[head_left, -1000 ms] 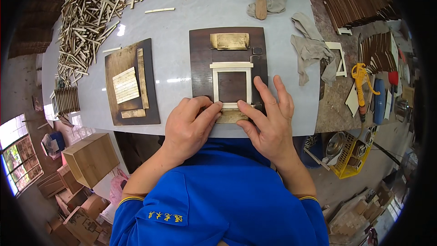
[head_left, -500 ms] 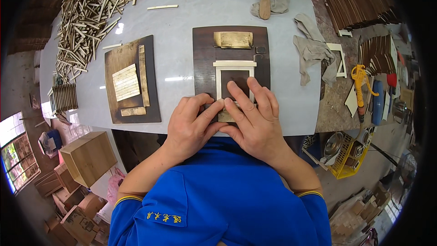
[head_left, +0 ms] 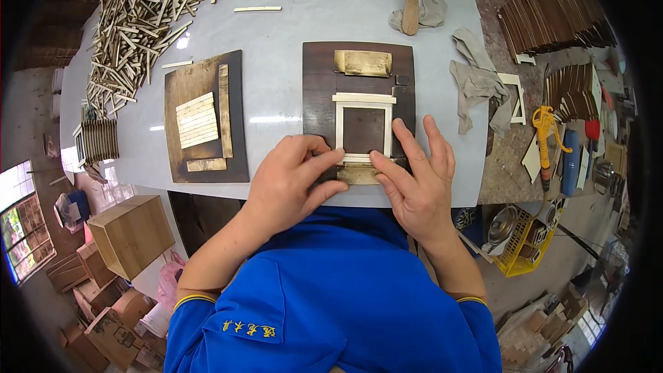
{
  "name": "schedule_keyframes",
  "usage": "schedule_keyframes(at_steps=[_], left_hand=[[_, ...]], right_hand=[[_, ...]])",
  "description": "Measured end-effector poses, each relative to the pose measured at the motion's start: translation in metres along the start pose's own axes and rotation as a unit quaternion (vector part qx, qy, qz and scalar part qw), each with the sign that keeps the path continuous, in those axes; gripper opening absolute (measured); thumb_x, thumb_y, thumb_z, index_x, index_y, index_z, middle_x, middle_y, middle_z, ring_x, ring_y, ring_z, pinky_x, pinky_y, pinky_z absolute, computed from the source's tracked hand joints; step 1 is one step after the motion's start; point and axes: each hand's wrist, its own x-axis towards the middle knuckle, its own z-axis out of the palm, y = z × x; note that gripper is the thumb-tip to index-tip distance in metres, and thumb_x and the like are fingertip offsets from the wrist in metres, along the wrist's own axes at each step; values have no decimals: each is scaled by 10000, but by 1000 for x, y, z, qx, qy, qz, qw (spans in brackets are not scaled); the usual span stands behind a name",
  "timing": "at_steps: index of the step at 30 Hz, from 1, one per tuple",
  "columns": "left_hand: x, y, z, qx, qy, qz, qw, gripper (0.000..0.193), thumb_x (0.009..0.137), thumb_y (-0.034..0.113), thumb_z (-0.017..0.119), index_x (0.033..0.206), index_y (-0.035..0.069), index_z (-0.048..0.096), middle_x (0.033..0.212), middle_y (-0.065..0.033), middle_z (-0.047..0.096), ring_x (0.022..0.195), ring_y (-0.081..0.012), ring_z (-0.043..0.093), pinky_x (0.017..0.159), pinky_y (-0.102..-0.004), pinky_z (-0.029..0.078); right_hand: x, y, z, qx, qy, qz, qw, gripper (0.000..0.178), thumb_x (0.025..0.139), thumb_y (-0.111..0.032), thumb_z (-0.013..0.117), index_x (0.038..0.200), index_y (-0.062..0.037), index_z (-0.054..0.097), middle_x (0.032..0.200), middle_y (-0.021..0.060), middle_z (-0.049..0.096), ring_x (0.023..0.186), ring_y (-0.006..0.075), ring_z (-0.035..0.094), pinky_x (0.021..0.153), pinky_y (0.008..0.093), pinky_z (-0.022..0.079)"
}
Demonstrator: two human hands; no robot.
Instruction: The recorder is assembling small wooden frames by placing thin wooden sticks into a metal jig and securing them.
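A small pale wooden frame (head_left: 388, 135) lies on a dark brown board (head_left: 318, 83) in front of me. Its top strip is wider than its sides. At the frame's lower left corner, my left hand (head_left: 283, 183) has its fingers curled against it, with the index tip on the bottom strip. My right hand (head_left: 423, 190) is spread beside the lower right corner. One of its fingertips rests on the bottom strip, and two others stretch up past the frame's right side. Scorched wooden blocks lie above (head_left: 366, 63) and below (head_left: 356, 175) the frame on the board.
Left of it, another board (head_left: 238, 131) bears a slatted pale panel (head_left: 197, 121). A heap of thin wooden strips (head_left: 138, 34) covers the far left. To the right are a brush (head_left: 411, 3), a grey cloth (head_left: 480, 83) and a yellow glue gun (head_left: 544, 131).
My right hand has moved right and spread, uncovering the frame's right side and lower edge. My left hand stays at the lower left corner. The view has shifted slightly.
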Motion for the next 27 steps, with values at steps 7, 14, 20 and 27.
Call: schedule_keyframes(at_steps=[7,14,20,27], left_hand=[[42,2,-8,93,-46,-111,988,216,903,241,765,924,44,678,901,-112,668,656,-279,588,634,-362,504],[61,6,-4,159,-92,-140,973,275,926,249,702,760,42,629,759,-122,660,580,-311,580,568,-395,492],[69,2,-15,58,-46,-152,986,282,928,209,678,721,22,635,660,-91,618,550,-264,568,533,-367,477],[78,-23,-46,-278,-134,-346,886,279,937,219,698,729,34,669,615,-19,589,534,-122,517,517,-254,421]], right_hand=[[2,-1,1,3,4,-26,1000,327,945,-228,707,1255,-129,740,1561,124,545,1520,386,366,1168,539,301],[9,20,-28,20,50,-14,998,489,949,-208,692,1415,-82,616,1582,115,524,1521,381,378,1224,511,283],[51,55,-105,-150,172,-47,972,504,950,-175,704,1439,-113,603,1576,93,527,1525,344,385,1239,489,300],[108,106,-214,-370,326,-102,864,391,1029,-217,677,1417,-178,651,1498,36,612,1435,241,517,1196,405,415]])
